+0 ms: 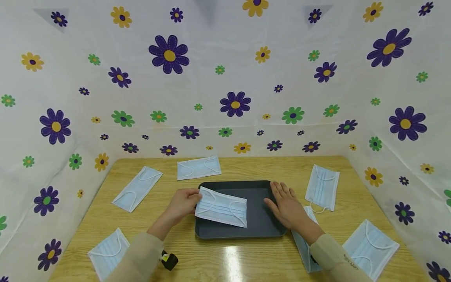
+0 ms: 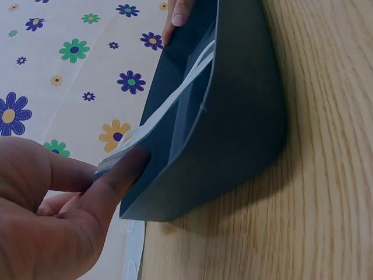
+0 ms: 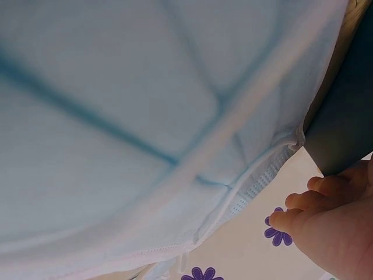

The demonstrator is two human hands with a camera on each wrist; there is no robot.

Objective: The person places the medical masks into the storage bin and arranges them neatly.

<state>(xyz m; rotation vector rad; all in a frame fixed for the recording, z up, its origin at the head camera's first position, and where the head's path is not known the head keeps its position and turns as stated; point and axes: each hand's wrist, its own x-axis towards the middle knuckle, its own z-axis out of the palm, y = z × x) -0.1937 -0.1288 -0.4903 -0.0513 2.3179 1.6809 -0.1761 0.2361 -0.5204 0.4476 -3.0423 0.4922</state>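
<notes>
A light blue face mask (image 1: 221, 207) with white ear loops lies slanted over the left part of a dark grey tray (image 1: 258, 235). My left hand (image 1: 184, 204) pinches the mask's left end between thumb and fingers at the tray's left rim; the left wrist view shows that pinch (image 2: 76, 204) from the side. On the tray's right rim rests my right hand (image 1: 287, 207), its fingers extended toward the far corner. Beneath the right wrist is another face mask (image 1: 305, 250), partly hidden by the arm. It fills much of the right wrist view as a blurred mask (image 3: 116, 134).
More masks lie about the wooden table (image 1: 197, 262): a back mask (image 1: 199, 168), a left one (image 1: 138, 188), a front-left one (image 1: 110, 252), a right one (image 1: 322, 187) and a front-right one (image 1: 370, 248). A small black object (image 1: 169, 260) is by the left sleeve.
</notes>
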